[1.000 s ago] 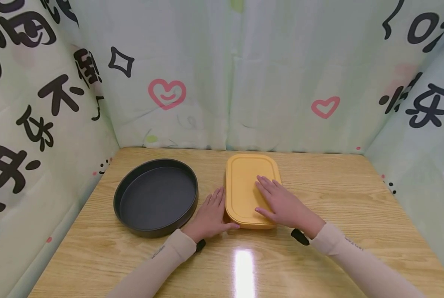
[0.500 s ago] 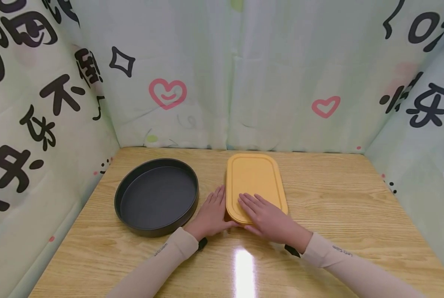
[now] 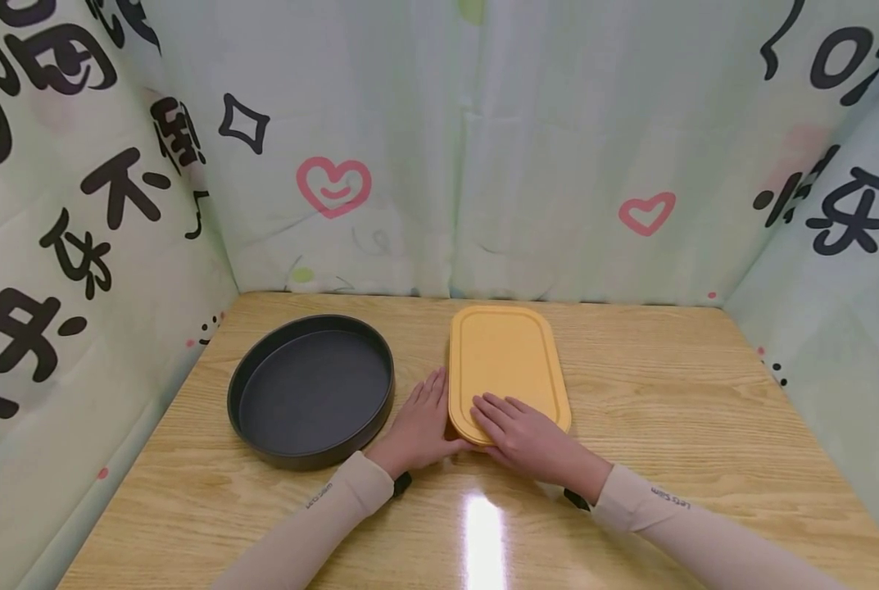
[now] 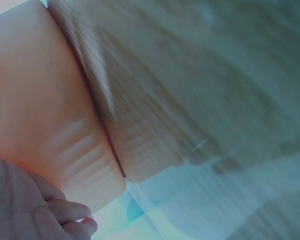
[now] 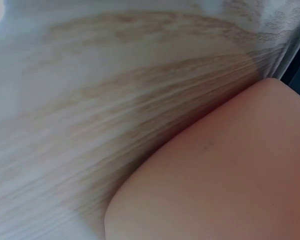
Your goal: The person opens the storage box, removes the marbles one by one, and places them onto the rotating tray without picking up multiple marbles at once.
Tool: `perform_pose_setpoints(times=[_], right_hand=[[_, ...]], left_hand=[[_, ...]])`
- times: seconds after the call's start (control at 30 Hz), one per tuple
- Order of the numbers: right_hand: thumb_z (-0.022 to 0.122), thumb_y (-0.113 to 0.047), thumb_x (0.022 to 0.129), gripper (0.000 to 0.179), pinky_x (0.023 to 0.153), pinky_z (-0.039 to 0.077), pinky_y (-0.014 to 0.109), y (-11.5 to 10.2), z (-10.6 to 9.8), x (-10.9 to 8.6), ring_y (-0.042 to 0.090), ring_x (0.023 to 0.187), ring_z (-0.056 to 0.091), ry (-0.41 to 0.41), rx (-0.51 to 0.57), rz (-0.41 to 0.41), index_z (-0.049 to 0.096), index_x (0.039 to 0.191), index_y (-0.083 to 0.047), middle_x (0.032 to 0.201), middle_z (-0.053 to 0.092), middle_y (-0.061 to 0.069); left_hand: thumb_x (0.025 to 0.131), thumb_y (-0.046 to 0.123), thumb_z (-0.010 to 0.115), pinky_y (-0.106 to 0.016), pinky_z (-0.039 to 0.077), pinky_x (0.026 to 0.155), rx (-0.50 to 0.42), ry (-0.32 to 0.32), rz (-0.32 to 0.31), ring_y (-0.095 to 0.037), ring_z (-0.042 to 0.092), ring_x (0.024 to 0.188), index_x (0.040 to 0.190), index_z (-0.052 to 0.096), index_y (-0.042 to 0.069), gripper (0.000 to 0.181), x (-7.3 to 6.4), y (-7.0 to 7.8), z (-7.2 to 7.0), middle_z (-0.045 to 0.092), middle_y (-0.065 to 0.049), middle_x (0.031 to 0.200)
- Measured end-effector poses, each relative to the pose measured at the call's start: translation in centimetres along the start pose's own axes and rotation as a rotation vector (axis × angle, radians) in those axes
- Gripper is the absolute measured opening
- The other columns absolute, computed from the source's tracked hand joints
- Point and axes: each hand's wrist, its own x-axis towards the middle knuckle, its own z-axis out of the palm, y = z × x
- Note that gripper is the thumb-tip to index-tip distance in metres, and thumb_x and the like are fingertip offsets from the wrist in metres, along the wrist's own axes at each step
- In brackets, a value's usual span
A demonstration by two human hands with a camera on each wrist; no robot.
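Note:
A yellow lidded rectangular container (image 3: 505, 352) stands on the wooden table in the head view. My left hand (image 3: 420, 426) rests along its left side, fingers straight against the wall and thumb reaching across the near end. On the near part of the lid lies my right hand (image 3: 527, 438), palm down with fingers extended; its thumb is mostly hidden. In the left wrist view, the container's ribbed wall (image 4: 55, 100) shows close to the left hand's fingertips (image 4: 70, 212). The container's rounded wall (image 5: 215, 175) fills the lower right of the right wrist view.
A round dark grey pan (image 3: 314, 393) stands left of the container, close to the left wrist. The wooden table (image 3: 668, 393) extends to the right. Printed curtains (image 3: 542, 147) enclose its back and sides.
My right hand has slid left and toward me, from the right side of the lid to its near end. The left hand keeps its place beside the container. The pan has not moved.

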Motion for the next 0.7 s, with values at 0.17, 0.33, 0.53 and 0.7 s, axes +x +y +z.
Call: perform_pose_setpoints(times=[0.17, 0.33, 0.53, 0.7], right_hand=[[0.043, -0.039, 0.098, 0.046, 0.083, 0.053, 0.033, 0.13, 0.17, -0.12, 0.025, 0.105, 0.064, 0.107, 0.042, -0.015, 0.064, 0.114, 0.000, 0.115, 0.066, 0.013], [0.032, -0.037, 0.102, 0.050, 0.076, 0.055, 0.029, 0.18, 0.17, -0.15, 0.021, 0.093, 0.067, 0.191, 0.044, -0.036, 0.068, 0.104, -0.002, 0.102, 0.070, 0.010], [0.043, -0.034, 0.099, 0.038, 0.065, 0.053, 0.025, 0.22, 0.10, -0.29, 0.014, 0.074, 0.061, 0.231, 0.042, -0.062, 0.068, 0.094, -0.005, 0.085, 0.064, 0.003], [0.047, -0.031, 0.098, 0.034, 0.060, 0.050, 0.021, 0.21, -0.05, -0.31, 0.011, 0.066, 0.056, 0.237, 0.039, -0.075, 0.068, 0.091, -0.006, 0.080, 0.059, 0.001]], left_hand=[[0.082, 0.069, 0.048, -0.040, 0.016, 0.118, 0.009, 0.005, 0.001, -0.027, 0.007, 0.147, 0.149, 0.009, -0.002, 0.105, -0.02, 0.02, 0.01, 0.006, -0.017, 0.158], [0.082, 0.069, 0.048, -0.040, 0.017, 0.118, 0.016, 0.011, 0.005, -0.027, 0.008, 0.147, 0.149, 0.009, -0.002, 0.105, 0.00, -0.03, 0.04, 0.006, -0.017, 0.158], [0.082, 0.069, 0.048, -0.040, 0.017, 0.117, 0.023, 0.011, 0.007, -0.028, 0.009, 0.147, 0.149, 0.009, -0.002, 0.105, -0.01, 0.01, 0.00, 0.006, -0.017, 0.158], [0.082, 0.070, 0.047, -0.040, 0.017, 0.117, 0.019, 0.018, 0.007, -0.028, 0.010, 0.147, 0.149, 0.009, -0.002, 0.106, 0.00, 0.00, 0.13, 0.007, -0.017, 0.158]])
